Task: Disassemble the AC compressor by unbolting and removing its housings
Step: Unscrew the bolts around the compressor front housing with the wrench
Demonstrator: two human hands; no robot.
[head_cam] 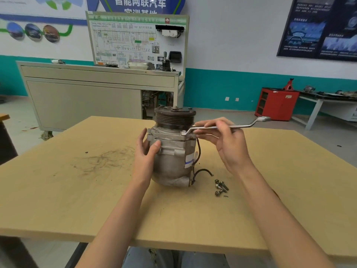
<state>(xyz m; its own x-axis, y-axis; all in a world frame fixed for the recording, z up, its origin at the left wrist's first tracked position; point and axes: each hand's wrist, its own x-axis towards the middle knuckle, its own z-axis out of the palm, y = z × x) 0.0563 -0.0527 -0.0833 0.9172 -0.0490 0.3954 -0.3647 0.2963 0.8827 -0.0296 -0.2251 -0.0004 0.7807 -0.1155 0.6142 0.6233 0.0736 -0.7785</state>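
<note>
A person sits at a tan wooden surface [77, 200] with a grey metal AC compressor [172, 151] standing upright near its middle, the black grooved pulley [174, 118] on top.

The left hand [145, 153] clasps the compressor's left side: the thumb presses the front of the housing and the fingers reach round behind it.

The right hand [226, 144] hovers just right of the compressor, palm turned towards the person. It pinches the shaft of a long silver wrench [224, 127] loosely between the fingers above and the thumb below. The wrench lies almost level. Its near ring end sits over a bolt on the flange at the compressor's upper right corner, just under the pulley. Its far end points away to the right, past the hand.

A thin black wire [202, 171] runs down the compressor's right side and curls onto the surface beside its base. A white label [190, 160] is stuck to the same side.

A few loose bolts [221, 187] lie together on the surface, near the compressor's base on its right and towards the person. Dark scuff marks [108, 159] smudge the wood to the compressor's left.

Behind the compressor stands a grey cabinet [87, 97] carrying a white training board [135, 39] printed with a wiring diagram. Far behind and to the right of the compressor, a red cabinet [276, 103] stands against a teal-and-white wall.
</note>
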